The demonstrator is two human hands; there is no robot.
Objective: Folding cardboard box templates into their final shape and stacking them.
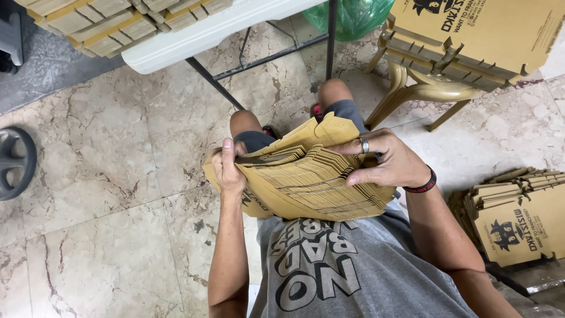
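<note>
At the far left edge a dark round wheel-like object (pixel 15 163) lies on the beige marbled tile floor (pixel 106 235). Above it, at the top left, rows of flattened brown cardboard pieces (pixel 118 20) sit on a white plastic folding table (pixel 206 32) with dark metal legs.

Towards the middle, the person's left hand (pixel 228 168) is closed around the left edge of a thick stack of flat brown cardboard box blanks (pixel 312 185), the thumb pointing up over the top edge and the fingers wrapped behind. The stack rests tilted on the person's lap, above the grey printed T-shirt (pixel 341 265) and just in front of the bare knees, its edges fanned so that many thin layers show.

The right hand (pixel 382 159) grips the right side of the same stack, fingers curled over the top sheets and a silver ring on one finger; a black wristband with red marks (pixel 422 185) circles the wrist.

Behind the knees a green plastic bag (pixel 353 15) sits under the table. To the right of it, a yellowish plastic chair (pixel 424 88) carries another pile of printed brown cardboard blanks (pixel 471 35). At the far right, low down, a further heap of printed cardboard blanks (pixel 518 218) lies on the floor, near the right forearm.
</note>
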